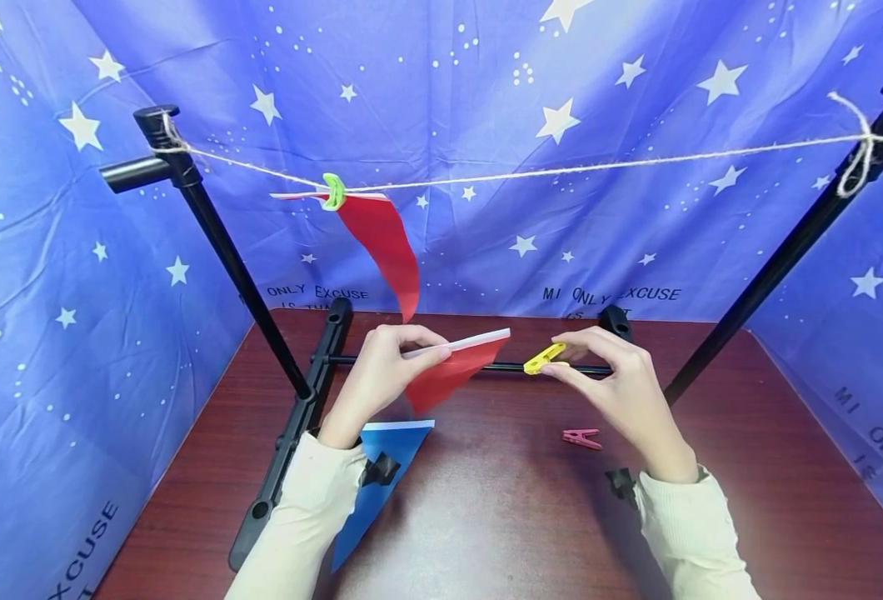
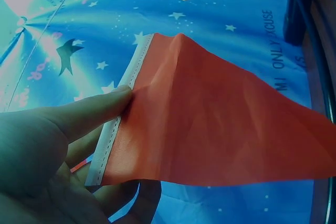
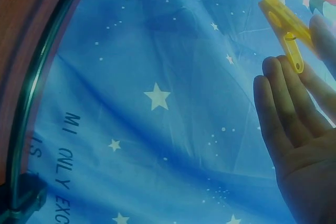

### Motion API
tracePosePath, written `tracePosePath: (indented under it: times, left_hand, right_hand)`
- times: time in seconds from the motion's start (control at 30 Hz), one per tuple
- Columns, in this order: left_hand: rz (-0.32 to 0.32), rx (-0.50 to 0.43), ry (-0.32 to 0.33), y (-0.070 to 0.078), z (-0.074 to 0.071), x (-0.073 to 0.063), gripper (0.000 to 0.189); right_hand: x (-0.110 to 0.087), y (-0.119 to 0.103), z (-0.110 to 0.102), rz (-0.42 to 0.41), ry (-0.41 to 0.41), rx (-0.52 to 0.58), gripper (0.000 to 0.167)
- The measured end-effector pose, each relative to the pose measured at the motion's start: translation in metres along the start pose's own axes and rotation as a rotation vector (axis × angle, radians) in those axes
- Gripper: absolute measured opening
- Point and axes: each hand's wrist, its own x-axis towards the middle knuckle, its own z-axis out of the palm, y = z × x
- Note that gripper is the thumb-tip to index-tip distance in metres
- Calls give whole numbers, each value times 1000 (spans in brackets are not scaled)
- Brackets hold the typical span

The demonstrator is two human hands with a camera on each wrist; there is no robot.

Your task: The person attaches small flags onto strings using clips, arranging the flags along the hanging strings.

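My left hand [image 1: 391, 364] pinches a red pennant flag [image 1: 452, 377] by its white stitched top edge, thumb on the near side. In the left wrist view the red flag [image 2: 210, 124] spreads out to the right from that edge. Between thumb and fingers of my right hand [image 1: 621, 375] is a yellow clothespin [image 1: 543, 359], its nose toward the flag, a short gap away. Above, a string [image 1: 561, 171] runs between two posts. Another red pennant [image 1: 385, 242] hangs from it near the left end, held by a green clothespin [image 1: 332, 192].
A blue pennant [image 1: 381, 492] lies on the brown table [image 1: 501, 517], partly under my left forearm. A pink clothespin [image 1: 581, 438] lies near my right hand. The black stand has a left post [image 1: 227, 258], a right post [image 1: 771, 258] and a low crossbar [image 1: 505, 367]. Starry blue cloth [image 1: 479, 100] surrounds the table.
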Motion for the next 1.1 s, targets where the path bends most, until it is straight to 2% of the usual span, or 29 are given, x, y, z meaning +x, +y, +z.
tracePosePath:
  times: [0.17,0.33,0.53,0.87,1.1]
  left_hand:
    - [19,3,20,7,-2,4,11]
    - [24,-11,15,12,-4,8,9]
    - [25,-39,4,13,-5,14,10]
    - [40,-31,16,19,-9,21,12]
    - [67,-41,16,26,-11,25,13]
  right_hand:
    - [6,-4,-3,-27,26,-4,40]
    - [12,-7,-8,-48,44,5,41]
    - [18,-6,-11,-64,33,-12,41]
    - [27,-12,-15,-77,27,-37,40]
    - [37,-19,-17,-122,73,-29,40]
